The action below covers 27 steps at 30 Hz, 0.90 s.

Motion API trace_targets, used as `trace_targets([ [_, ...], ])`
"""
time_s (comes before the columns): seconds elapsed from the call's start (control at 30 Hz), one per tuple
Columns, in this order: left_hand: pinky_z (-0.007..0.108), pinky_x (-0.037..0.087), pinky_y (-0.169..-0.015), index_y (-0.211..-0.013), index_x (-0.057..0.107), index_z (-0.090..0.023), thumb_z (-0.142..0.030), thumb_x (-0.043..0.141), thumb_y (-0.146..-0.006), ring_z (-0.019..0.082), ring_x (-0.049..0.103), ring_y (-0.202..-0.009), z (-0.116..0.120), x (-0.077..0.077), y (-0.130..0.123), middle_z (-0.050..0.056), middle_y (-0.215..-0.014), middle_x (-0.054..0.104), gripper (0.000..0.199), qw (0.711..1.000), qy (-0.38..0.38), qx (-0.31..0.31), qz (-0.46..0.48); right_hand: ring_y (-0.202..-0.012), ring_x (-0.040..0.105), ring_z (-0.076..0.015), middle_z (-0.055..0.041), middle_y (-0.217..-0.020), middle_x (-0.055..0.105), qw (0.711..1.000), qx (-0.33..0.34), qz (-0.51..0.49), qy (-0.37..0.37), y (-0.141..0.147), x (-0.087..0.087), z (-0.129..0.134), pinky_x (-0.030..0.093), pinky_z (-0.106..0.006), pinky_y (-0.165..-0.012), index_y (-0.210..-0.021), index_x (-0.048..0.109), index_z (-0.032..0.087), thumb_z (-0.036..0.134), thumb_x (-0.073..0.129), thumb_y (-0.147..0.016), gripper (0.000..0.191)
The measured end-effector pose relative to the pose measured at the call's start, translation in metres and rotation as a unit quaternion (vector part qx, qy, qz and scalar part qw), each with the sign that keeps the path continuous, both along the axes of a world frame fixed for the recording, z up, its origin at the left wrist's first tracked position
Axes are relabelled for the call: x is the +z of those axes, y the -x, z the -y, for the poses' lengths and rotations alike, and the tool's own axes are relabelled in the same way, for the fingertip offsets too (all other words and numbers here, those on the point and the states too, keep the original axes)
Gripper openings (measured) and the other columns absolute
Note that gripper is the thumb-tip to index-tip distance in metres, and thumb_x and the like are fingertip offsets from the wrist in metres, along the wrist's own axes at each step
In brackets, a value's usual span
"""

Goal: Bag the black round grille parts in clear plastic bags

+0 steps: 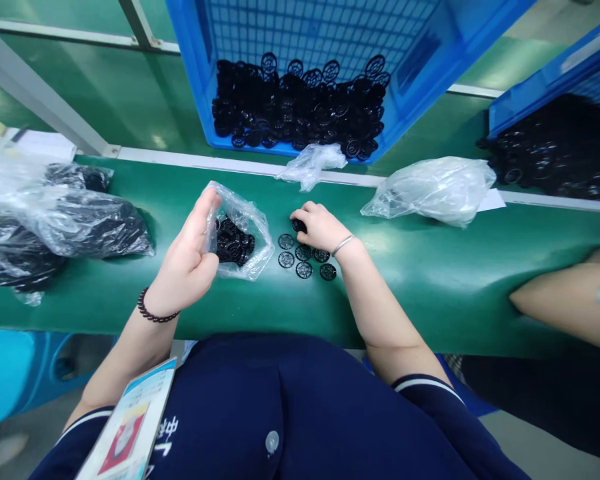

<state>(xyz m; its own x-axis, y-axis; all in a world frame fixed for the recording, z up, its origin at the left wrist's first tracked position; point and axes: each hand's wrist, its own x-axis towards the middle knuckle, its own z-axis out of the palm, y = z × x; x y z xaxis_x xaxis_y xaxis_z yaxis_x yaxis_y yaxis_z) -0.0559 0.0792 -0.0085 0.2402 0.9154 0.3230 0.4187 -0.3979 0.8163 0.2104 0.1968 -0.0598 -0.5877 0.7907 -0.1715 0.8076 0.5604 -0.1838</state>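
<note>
My left hand point(193, 257) is closed on the left edge of a clear plastic bag point(261, 245), its thumb at the opening. Inside that bag lies a heap of black round parts point(234, 241). To the right, my right hand point(321, 228) pinches a black disc point(299, 225) between thumb and fingers, just over the green tabletop point(400, 280). Several flat black openwork discs point(304, 269) lie beside and below this hand, between the bag and my right wrist.
A blue crate point(295, 151) of black discs stands beyond the table's back rail. Filled plastic bags point(95, 223) lie at left. A small crumpled bag point(313, 165) and a clear bag point(435, 190) lie toward the back. Another person's arm point(570, 300) rests at right, near a second crate point(525, 100).
</note>
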Motion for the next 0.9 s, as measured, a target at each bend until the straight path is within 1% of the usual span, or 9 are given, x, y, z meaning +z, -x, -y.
trace_targets([
  [0.1, 0.054, 0.023, -0.120, -0.154, 0.013, -0.031, -0.020, 0.045, -0.091, 0.033, 0.021, -0.148, 0.001, -0.002, 0.000, 0.003, -0.163, 0.012, 0.072, 1.000, 0.001, 0.003, 0.001, -0.089, 0.053, -0.0244, -0.0121, -0.102, 0.056, 1.000, 0.002, -0.008, -0.010, -0.001, 0.004, 0.001, 0.044, -0.036, -0.086, -0.107, 0.064, 0.014, 0.016, 0.059, -0.076, 0.032],
  [0.17, 0.054, 0.022, -0.120, -0.154, 0.011, -0.030, -0.022, 0.045, -0.092, 0.033, 0.021, -0.148, 0.001, -0.003, 0.001, 0.004, -0.163, 0.012, 0.072, 1.000, 0.004, 0.005, -0.001, -0.092, 0.054, -0.0251, -0.0118, -0.102, 0.056, 0.995, 0.004, -0.080, -0.053, 0.003, 0.015, 0.010, 0.046, -0.038, -0.085, -0.108, 0.062, 0.015, 0.018, 0.057, -0.078, 0.030],
  [0.3, 0.052, 0.019, -0.122, -0.155, 0.010, -0.030, -0.028, 0.048, -0.093, 0.032, 0.020, -0.148, -0.003, -0.003, -0.001, 0.005, -0.164, 0.011, 0.072, 1.000, 0.012, -0.006, -0.008, -0.103, 0.053, -0.0251, -0.0099, -0.114, 0.055, 0.944, 0.082, -0.281, -0.151, 0.028, 0.049, 0.039, 0.048, -0.042, -0.088, -0.121, 0.055, 0.022, 0.027, 0.051, -0.089, 0.033],
  [0.4, 0.051, 0.017, -0.123, -0.154, 0.011, -0.030, -0.031, 0.049, -0.093, 0.032, 0.018, -0.148, -0.005, 0.000, -0.003, 0.003, -0.164, 0.010, 0.072, 1.000, 0.016, -0.015, -0.010, -0.106, 0.053, -0.0249, -0.0096, -0.116, 0.057, 0.928, 0.129, -0.308, -0.167, 0.045, 0.066, 0.049, 0.048, -0.043, -0.091, -0.122, 0.054, 0.022, 0.032, 0.051, -0.092, 0.032],
  [0.5, 0.053, 0.018, -0.122, -0.154, 0.013, -0.031, -0.031, 0.048, -0.094, 0.034, 0.019, -0.148, -0.002, 0.002, -0.001, 0.003, -0.164, 0.011, 0.070, 1.000, 0.015, -0.002, -0.006, -0.102, 0.055, -0.0241, -0.0104, -0.111, 0.060, 0.960, 0.039, -0.237, -0.145, 0.039, 0.064, 0.046, 0.048, -0.038, -0.087, -0.112, 0.057, 0.019, 0.030, 0.049, -0.093, 0.023],
  [0.6, 0.052, 0.022, -0.122, -0.154, 0.013, -0.033, -0.029, 0.046, -0.094, 0.033, 0.020, -0.148, 0.001, 0.001, 0.003, 0.001, -0.163, 0.012, 0.069, 1.000, 0.013, 0.012, 0.005, -0.094, 0.058, -0.0238, -0.0099, -0.103, 0.062, 0.995, -0.050, -0.063, -0.052, 0.021, 0.051, 0.045, 0.046, -0.032, -0.076, -0.101, 0.059, 0.020, 0.021, 0.053, -0.088, 0.015],
  [0.67, 0.051, 0.024, -0.122, -0.154, 0.013, -0.033, -0.029, 0.045, -0.094, 0.032, 0.021, -0.148, 0.001, 0.000, 0.005, 0.001, -0.163, 0.012, 0.069, 1.000, 0.013, 0.012, 0.008, -0.092, 0.059, -0.0240, -0.0096, -0.100, 0.064, 0.996, -0.072, 0.042, 0.008, 0.012, 0.040, 0.049, 0.045, -0.031, -0.071, -0.099, 0.059, 0.020, 0.021, 0.057, -0.084, 0.016],
  [0.73, 0.052, 0.023, -0.122, -0.154, 0.013, -0.032, -0.029, 0.046, -0.093, 0.032, 0.021, -0.148, -0.001, -0.002, 0.004, 0.001, -0.163, 0.012, 0.069, 1.000, 0.012, 0.005, 0.008, -0.092, 0.060, -0.0247, -0.0101, -0.101, 0.064, 0.990, -0.095, 0.094, 0.037, 0.010, 0.031, 0.054, 0.044, -0.030, -0.070, -0.102, 0.059, 0.020, 0.025, 0.059, -0.083, 0.020],
  [0.9, 0.054, 0.020, -0.121, -0.154, 0.013, -0.031, -0.027, 0.047, -0.092, 0.034, 0.020, -0.148, -0.003, -0.001, 0.001, 0.002, -0.164, 0.011, 0.071, 1.000, 0.013, -0.011, 0.007, -0.090, 0.062, -0.0274, -0.0132, -0.103, 0.063, 0.982, -0.146, 0.106, 0.048, 0.014, 0.024, 0.058, 0.046, -0.033, -0.070, -0.111, 0.057, 0.016, 0.031, 0.060, -0.083, 0.032],
])
